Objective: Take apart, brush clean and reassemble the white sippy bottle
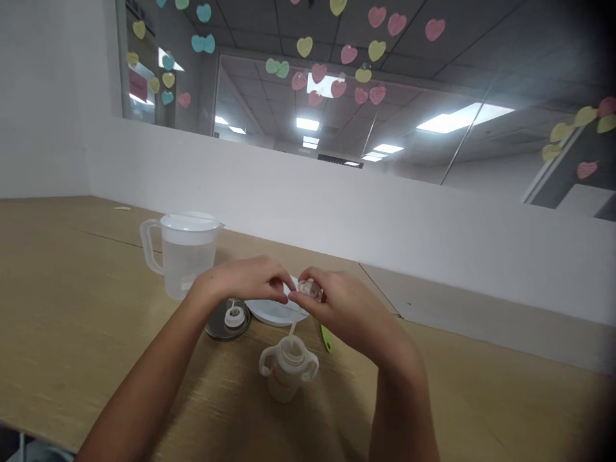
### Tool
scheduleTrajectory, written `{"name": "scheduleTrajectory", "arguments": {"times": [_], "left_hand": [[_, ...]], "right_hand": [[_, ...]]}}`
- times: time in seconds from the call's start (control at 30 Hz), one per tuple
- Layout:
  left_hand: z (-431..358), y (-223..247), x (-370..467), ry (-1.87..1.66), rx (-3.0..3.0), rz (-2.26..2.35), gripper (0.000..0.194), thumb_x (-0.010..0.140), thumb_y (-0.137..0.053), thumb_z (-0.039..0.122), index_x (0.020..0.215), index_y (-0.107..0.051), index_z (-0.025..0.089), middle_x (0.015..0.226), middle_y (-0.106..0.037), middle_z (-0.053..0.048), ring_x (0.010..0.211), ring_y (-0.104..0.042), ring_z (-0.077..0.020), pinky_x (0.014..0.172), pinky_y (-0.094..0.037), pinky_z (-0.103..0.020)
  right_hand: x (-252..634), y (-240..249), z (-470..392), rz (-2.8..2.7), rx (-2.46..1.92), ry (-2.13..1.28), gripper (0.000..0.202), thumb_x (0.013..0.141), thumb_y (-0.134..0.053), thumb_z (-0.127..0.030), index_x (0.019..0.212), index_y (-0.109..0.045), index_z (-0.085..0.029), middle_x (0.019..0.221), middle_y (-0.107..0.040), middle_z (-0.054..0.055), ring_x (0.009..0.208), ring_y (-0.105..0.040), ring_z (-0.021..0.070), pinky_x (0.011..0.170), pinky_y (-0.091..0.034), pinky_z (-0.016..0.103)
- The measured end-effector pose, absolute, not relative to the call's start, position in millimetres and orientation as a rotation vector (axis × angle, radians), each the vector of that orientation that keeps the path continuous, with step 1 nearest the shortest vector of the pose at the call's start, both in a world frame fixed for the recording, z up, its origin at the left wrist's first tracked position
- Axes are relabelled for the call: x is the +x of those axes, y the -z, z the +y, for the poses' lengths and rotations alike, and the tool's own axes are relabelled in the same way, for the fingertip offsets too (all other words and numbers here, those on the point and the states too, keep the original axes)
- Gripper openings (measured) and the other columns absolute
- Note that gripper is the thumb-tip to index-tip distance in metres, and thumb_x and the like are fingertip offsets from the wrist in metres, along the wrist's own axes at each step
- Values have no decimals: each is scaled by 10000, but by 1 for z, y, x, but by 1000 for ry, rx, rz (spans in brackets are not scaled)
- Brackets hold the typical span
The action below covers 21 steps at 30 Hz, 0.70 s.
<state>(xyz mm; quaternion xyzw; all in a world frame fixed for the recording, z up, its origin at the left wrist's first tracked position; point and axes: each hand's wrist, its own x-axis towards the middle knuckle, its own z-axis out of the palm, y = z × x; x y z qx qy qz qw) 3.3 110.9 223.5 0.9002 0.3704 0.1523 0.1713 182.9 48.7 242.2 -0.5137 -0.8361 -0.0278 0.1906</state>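
A milky feeding bottle with two handles [285,378] stands upright on the table, its mouth uncovered. Above it, my right hand [351,308] grips a small clear round cap [310,290] between thumb and curled fingers. A thin pale straw [292,328] slants between the bottle's mouth and the hands; its upper end is hard to make out. My left hand [257,279] reaches in from the left, thumb and forefinger pinched close to the right thumb tip. Whatever lies in that pinch is too small to name. To the left, a white ring collar [234,316] rests on a dark round dish [224,330].
Behind the hands sits a white plate [272,316]. A lidded clear pitcher [187,256] stands at the back left. A green handle [326,339] shows beneath my right hand. A white wall [289,192] with a window bounds the table [96,301].
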Motion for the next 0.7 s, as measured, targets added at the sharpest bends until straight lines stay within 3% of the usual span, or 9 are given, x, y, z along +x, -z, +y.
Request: {"name": "scheduleTrajectory", "arguments": {"times": [0.13, 0.3, 0.4, 0.57, 0.7], "left_hand": [[134, -211, -1, -253, 2401, 1508, 216, 727, -613, 229, 919, -707, 198, 839, -689, -29, 719, -594, -138, 586, -370, -200], [176, -182, -10, 10, 2148, 1835, 54, 582, -694, 152, 617, -673, 117, 688, -681, -99, 652, -611, -191, 625, -451, -264], [190, -166, -16, 167, 1977, 1830, 172, 506, -750, 186, 470, -602, 105, 558, -640, -114, 556, -592, -209, 586, -482, -311], [201, -146, -18, 226, 1898, 1770, 307, 355, -834, 322, 522, -650, 141, 479, -602, -99, 564, -602, -251, 587, -500, -354], [202, -143, -15, 228, 1907, 1772, 304, 322, -841, 279, 542, -667, 162, 469, -595, -85, 570, -607, -260, 583, -496, -362]], "right_hand": [[187, -240, 49, -2380, -1496, 89, 254, 877, -491, -400, 806, -616, -191, 671, -604, 7, 573, -502, 124, 498, -256, 247], [188, -237, 56, -2395, -1545, 84, 237, 822, -556, -406, 761, -612, -184, 698, -611, 18, 580, -508, 125, 491, -269, 252], [187, -236, 58, -2404, -1611, 87, 227, 772, -604, -405, 732, -597, -182, 697, -609, 21, 571, -503, 128, 480, -266, 254], [188, -234, 62, -2427, -1640, 4, 206, 724, -639, -380, 684, -584, -185, 653, -597, 10, 553, -504, 128, 464, -270, 251], [189, -232, 66, -2421, -1628, 28, 217, 714, -651, -391, 743, -601, -182, 736, -623, 28, 626, -542, 147, 487, -297, 245]]}}
